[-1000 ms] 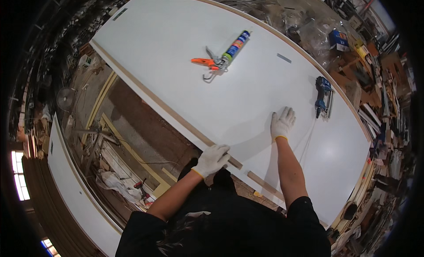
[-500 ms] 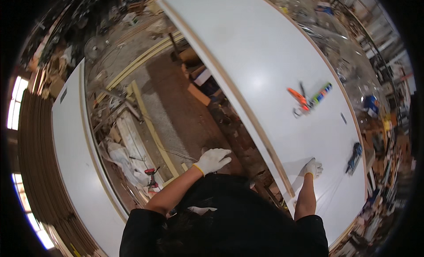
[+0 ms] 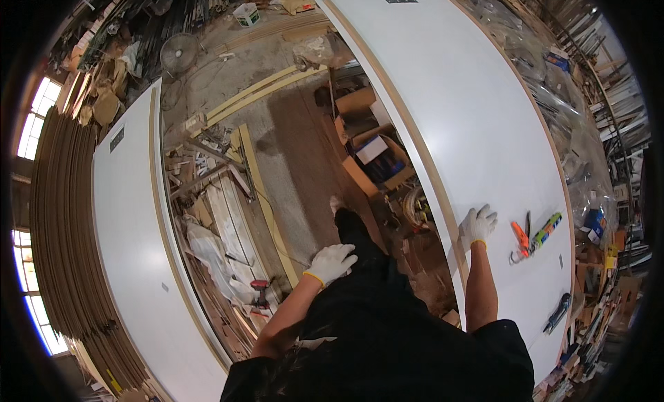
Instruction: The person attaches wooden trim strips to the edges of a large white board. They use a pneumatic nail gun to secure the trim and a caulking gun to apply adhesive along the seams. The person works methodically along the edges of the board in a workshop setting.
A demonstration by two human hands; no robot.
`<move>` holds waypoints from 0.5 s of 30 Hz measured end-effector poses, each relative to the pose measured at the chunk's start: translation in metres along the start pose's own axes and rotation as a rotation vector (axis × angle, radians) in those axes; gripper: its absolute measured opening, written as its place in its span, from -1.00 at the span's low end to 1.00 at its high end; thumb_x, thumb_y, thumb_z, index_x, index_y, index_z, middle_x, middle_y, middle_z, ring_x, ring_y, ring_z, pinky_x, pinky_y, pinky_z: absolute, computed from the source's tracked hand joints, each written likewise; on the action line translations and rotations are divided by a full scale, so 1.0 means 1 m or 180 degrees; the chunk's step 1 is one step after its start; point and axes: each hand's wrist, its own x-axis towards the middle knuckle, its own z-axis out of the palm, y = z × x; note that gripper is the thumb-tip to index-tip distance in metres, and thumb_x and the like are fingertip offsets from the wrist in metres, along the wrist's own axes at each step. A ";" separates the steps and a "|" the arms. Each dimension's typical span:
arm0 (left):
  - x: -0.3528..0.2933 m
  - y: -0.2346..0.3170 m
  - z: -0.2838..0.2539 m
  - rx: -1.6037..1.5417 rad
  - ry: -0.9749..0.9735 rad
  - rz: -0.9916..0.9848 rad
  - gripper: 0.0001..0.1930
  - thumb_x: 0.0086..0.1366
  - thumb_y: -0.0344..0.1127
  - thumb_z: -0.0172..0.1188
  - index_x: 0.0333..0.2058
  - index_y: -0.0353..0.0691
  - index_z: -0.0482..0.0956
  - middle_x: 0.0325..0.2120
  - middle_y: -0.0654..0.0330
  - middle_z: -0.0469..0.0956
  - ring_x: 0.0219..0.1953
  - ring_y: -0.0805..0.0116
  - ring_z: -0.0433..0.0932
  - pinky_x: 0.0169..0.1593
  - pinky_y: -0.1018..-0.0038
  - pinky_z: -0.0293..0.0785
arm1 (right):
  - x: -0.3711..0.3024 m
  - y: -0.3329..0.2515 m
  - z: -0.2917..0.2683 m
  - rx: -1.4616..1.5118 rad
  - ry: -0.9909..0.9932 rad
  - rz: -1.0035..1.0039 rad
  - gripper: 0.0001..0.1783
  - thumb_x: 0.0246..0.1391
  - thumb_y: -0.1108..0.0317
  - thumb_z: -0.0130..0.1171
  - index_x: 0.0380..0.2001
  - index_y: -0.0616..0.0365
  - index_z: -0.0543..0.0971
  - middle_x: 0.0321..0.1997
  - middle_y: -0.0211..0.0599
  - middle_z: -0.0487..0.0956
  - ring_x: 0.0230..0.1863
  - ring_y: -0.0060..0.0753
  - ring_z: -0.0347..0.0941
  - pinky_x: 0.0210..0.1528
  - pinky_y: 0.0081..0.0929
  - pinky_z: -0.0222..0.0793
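My right hand (image 3: pixel 478 223), in a white work glove with a yellow cuff, rests with spread fingers on a long white panel (image 3: pixel 477 118), close to the wooden strip (image 3: pixel 418 136) along its left edge. It holds nothing. My left hand (image 3: pixel 330 264), gloved the same way, hangs in front of my thigh, its fingers loosely stretched and nothing visible in them. To the right of my right hand lie an orange-handled tool (image 3: pixel 520 237) and a green tube-like item (image 3: pixel 548 230). A dark blue-handled tool (image 3: pixel 557 312) sits near the panel's right edge.
At left stands a second white panel (image 3: pixel 128 194) beside stacked brown sheets (image 3: pixel 62 222). Between the panels are yellow strips (image 3: pixel 266 208), a red and black power drill (image 3: pixel 259 291) and an open cardboard box (image 3: pixel 363 177). A fan (image 3: pixel 178 53) stands farther off.
My right hand has moved forward along the panel toward its wooden strip. The view has shifted, bringing the boxes further into sight, and one leg now shows stretched forward. My left hand stays free.
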 end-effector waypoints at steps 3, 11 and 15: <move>0.021 -0.024 -0.056 -0.0116 0.0280 -0.0175 -0.49 0.51 0.03 0.09 0.18 -0.26 0.60 0.13 -0.07 0.64 0.19 -0.09 0.58 0.29 0.14 0.47 | 0.035 -0.096 -0.012 0.0027 0.0090 -0.0158 -0.09 0.43 -0.25 -0.28 0.63 0.09 0.01 0.66 0.44 -0.14 0.65 0.52 -0.25 0.64 0.22 -0.32; 0.078 -0.097 -0.213 -0.0252 0.1300 -0.0640 -0.60 0.46 -0.07 0.20 0.10 -0.21 0.65 -0.02 -0.04 0.72 0.04 -0.07 0.69 0.14 0.14 0.59 | 0.206 -0.310 -0.001 -0.0051 0.0315 0.0344 0.16 0.30 -0.46 -0.17 0.60 0.29 -0.02 0.67 0.42 -0.15 0.67 0.47 -0.30 0.63 0.27 -0.37; 0.103 -0.138 -0.276 -0.0619 0.1559 -0.1094 -0.60 0.46 -0.08 0.23 0.10 -0.21 0.65 -0.05 -0.04 0.73 0.02 -0.06 0.70 0.12 0.15 0.61 | 0.254 -0.426 -0.016 -0.0209 0.0074 0.0316 0.23 0.24 -0.55 -0.17 0.59 0.28 -0.01 0.66 0.42 -0.13 0.65 0.52 -0.28 0.61 0.28 -0.32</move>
